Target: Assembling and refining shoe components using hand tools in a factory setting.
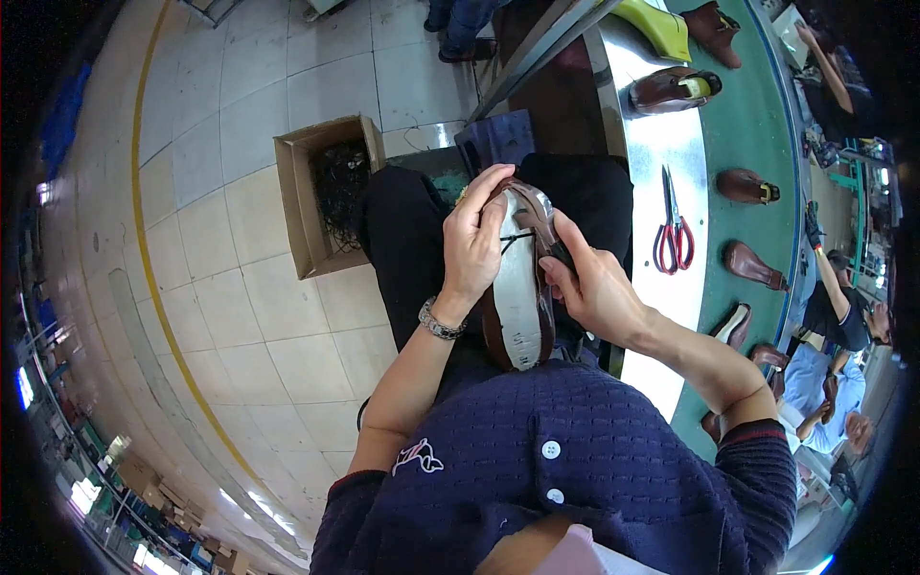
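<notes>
A brown shoe lies over my lap, its pale sole turned up and its heel end towards my body. My left hand is closed round its left side near the far end, fingers over the edge. At the shoe's right edge my right hand is closed, thumb and fingers bent round a slim dark tool whose kind I cannot make out. A short black thread crosses the sole between the hands. The tool's tip is hidden.
To my right, red-handled scissors lie on a metal bench top. Several brown shoes stand on a green conveyor belt, with a yellow-green shoe last farther off. A cardboard box of dark scraps stands left of my knee. Co-workers sit beyond the belt.
</notes>
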`<state>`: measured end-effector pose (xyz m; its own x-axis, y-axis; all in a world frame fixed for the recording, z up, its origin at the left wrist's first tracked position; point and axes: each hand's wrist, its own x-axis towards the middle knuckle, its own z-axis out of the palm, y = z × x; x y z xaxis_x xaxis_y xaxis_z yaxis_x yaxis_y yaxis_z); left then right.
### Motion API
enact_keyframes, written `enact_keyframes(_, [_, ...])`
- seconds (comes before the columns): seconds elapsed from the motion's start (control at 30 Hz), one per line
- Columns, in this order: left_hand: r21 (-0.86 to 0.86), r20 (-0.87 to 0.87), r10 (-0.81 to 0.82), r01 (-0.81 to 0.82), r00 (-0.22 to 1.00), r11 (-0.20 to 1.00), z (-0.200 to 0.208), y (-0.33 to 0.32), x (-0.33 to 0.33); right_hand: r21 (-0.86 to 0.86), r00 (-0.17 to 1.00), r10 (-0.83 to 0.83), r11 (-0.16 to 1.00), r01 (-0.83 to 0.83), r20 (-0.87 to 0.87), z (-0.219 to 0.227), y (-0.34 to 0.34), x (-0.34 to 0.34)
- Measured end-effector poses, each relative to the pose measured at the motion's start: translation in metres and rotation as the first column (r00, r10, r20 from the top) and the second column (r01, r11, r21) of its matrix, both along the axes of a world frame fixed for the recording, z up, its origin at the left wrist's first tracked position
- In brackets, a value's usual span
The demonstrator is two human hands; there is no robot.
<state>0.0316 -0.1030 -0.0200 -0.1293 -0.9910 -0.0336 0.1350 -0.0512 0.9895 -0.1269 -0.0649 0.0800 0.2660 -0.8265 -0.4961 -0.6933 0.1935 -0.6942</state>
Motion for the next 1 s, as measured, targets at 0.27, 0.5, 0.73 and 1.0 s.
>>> enact_keyframes(0.27, [0.446,-0.260,0.066,0.059,0.963,0.893,0.013,-0.008,0.006,-0.054,0.992,0.103,0.993,-0.107,-0.072,0.010,0.000,-0.006])
enact_keyframes(0.5, [0.297,-0.035,-0.060,0.068,0.998,0.952,0.006,-0.011,0.013,0.227,0.969,0.210,0.958,-0.176,-0.133,0.050,-0.031,-0.015])
enact_keyframes(0.73, [0.099,0.102,-0.173,0.163,0.980,0.982,-0.003,-0.010,0.014,-0.619,0.981,-0.072,0.783,-0.054,-0.178,0.015,-0.025,0.007])
enact_keyframes(1.0, [0.065,0.158,-0.220,0.212,0.963,0.975,0.004,-0.007,0.024,-0.558,0.974,0.018,0.817,-0.144,-0.226,0.031,-0.021,0.009])
